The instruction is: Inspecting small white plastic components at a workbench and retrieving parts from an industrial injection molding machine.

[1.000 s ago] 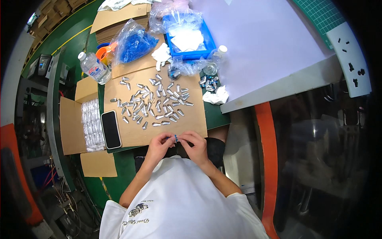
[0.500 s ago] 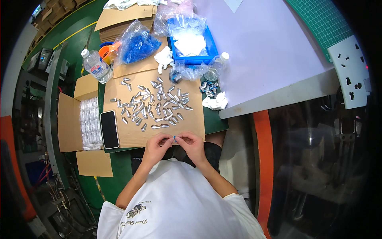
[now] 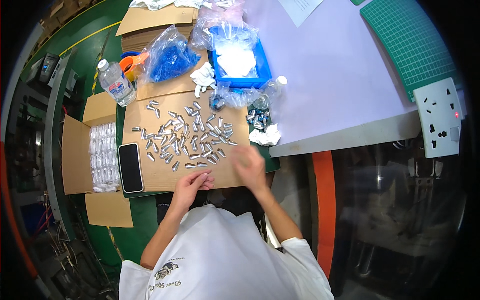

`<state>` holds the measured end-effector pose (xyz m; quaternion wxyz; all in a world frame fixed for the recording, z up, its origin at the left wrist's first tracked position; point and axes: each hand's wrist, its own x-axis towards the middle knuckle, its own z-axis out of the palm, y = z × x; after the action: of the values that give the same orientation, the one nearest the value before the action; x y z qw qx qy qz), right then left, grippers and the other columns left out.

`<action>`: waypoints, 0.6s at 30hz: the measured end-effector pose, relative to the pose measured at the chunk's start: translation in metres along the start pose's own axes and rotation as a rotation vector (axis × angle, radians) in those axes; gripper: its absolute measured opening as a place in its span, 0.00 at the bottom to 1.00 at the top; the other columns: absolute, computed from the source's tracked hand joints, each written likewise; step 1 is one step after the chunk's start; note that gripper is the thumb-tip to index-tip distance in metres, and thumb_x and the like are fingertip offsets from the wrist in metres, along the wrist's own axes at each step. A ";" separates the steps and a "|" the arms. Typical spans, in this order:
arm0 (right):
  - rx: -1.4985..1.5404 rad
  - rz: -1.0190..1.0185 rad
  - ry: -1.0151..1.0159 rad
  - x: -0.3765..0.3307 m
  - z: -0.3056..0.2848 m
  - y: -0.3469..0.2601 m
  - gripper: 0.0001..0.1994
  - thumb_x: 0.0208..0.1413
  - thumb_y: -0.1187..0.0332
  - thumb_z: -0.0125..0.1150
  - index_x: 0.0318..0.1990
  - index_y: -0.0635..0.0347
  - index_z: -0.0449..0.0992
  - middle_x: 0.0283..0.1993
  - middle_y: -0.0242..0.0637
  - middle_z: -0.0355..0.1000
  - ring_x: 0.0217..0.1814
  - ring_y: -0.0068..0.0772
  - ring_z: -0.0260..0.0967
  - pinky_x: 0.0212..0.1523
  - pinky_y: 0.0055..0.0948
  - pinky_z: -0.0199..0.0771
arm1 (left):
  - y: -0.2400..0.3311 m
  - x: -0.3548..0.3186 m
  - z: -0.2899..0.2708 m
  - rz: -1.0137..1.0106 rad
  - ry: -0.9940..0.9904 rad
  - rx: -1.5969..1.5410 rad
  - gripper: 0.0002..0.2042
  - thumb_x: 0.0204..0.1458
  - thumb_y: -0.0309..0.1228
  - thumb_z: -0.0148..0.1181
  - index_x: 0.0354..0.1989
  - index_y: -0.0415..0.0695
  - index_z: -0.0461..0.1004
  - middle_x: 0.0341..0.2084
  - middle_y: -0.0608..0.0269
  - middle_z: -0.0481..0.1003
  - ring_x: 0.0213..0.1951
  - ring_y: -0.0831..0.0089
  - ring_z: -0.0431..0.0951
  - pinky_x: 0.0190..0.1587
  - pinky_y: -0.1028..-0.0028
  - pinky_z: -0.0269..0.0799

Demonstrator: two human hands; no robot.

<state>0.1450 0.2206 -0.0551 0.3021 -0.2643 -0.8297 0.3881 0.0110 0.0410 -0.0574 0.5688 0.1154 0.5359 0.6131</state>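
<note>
On the cardboard sheet (image 3: 150,175) that serves as our work surface, dozens of small silver metal pieces (image 3: 187,135) lie scattered in a loose spread, apparently laid flat so each can be picked singly. Our left hand (image 3: 192,184) rests at the sheet's near edge, fingers curled together, though we cannot tell whether anything is pinched in them. Our right hand (image 3: 248,167) is blurred and apart from the left, just beside the nearest pieces; whether it grips anything we cannot tell. A black phone (image 3: 130,167) lies left of the spread, beside an open carton (image 3: 75,150) of wrapped parts. Beyond sit a water bottle (image 3: 115,82), a bag of blue parts (image 3: 167,55) and a blue bin (image 3: 240,62).
</note>
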 end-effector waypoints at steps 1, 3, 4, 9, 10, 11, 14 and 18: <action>-0.215 -0.087 0.076 0.015 -0.013 0.017 0.10 0.47 0.78 0.62 0.39 0.65 0.77 0.40 0.43 0.75 0.44 0.47 0.71 0.47 0.37 0.71 | 0.003 -0.001 0.000 0.030 0.024 -0.019 0.14 0.62 0.29 0.52 0.52 0.32 0.71 0.38 0.54 0.79 0.37 0.74 0.79 0.43 0.76 0.75; -0.561 -0.114 0.101 0.043 -0.032 0.030 0.09 0.48 0.77 0.59 0.39 0.65 0.77 0.41 0.44 0.73 0.44 0.48 0.69 0.45 0.42 0.70 | 0.003 -0.005 -0.005 0.059 0.054 -0.044 0.13 0.61 0.27 0.54 0.51 0.32 0.72 0.37 0.52 0.79 0.36 0.74 0.80 0.42 0.77 0.75; -0.675 -0.115 0.075 0.053 -0.036 0.046 0.09 0.49 0.76 0.59 0.39 0.65 0.77 0.41 0.44 0.73 0.44 0.47 0.68 0.44 0.42 0.70 | 0.002 -0.004 -0.008 0.038 0.058 -0.013 0.12 0.60 0.26 0.55 0.48 0.32 0.72 0.37 0.52 0.80 0.36 0.73 0.80 0.41 0.76 0.75; -0.934 -0.098 -0.048 0.070 -0.026 0.091 0.08 0.47 0.74 0.60 0.35 0.64 0.78 0.37 0.42 0.71 0.42 0.44 0.67 0.44 0.41 0.68 | -0.006 -0.002 -0.025 0.029 0.061 0.009 0.09 0.57 0.26 0.59 0.43 0.34 0.73 0.34 0.52 0.80 0.35 0.73 0.81 0.40 0.76 0.76; -0.932 -0.078 -0.040 0.069 -0.025 0.094 0.07 0.45 0.73 0.61 0.33 0.63 0.77 0.36 0.41 0.70 0.42 0.44 0.67 0.43 0.41 0.68 | -0.005 -0.003 -0.026 0.031 0.083 -0.015 0.09 0.57 0.25 0.59 0.43 0.34 0.73 0.35 0.53 0.80 0.35 0.73 0.80 0.40 0.76 0.76; -0.931 -0.085 -0.046 0.069 -0.024 0.096 0.07 0.45 0.73 0.61 0.33 0.63 0.77 0.36 0.41 0.70 0.42 0.44 0.67 0.43 0.41 0.68 | -0.005 -0.004 -0.028 0.032 0.109 -0.038 0.09 0.57 0.25 0.59 0.43 0.34 0.73 0.35 0.53 0.80 0.35 0.74 0.80 0.41 0.76 0.77; -0.924 -0.042 -0.040 0.072 -0.024 0.096 0.07 0.44 0.72 0.62 0.32 0.63 0.77 0.35 0.42 0.70 0.43 0.43 0.67 0.43 0.42 0.67 | -0.008 -0.001 -0.033 0.049 0.125 -0.061 0.08 0.57 0.25 0.59 0.42 0.34 0.74 0.35 0.54 0.80 0.35 0.74 0.80 0.41 0.77 0.77; -0.937 -0.027 -0.062 0.074 -0.028 0.090 0.07 0.46 0.72 0.62 0.34 0.60 0.78 0.36 0.40 0.71 0.42 0.43 0.67 0.43 0.40 0.67 | -0.009 -0.001 -0.034 0.054 0.133 -0.044 0.07 0.57 0.24 0.59 0.42 0.34 0.73 0.34 0.55 0.80 0.35 0.74 0.80 0.41 0.77 0.77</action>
<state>0.1331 0.3343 -0.0911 0.1303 -0.3499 -0.9274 -0.0247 -0.0095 0.0205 -0.0776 0.5175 0.0761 0.5557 0.6462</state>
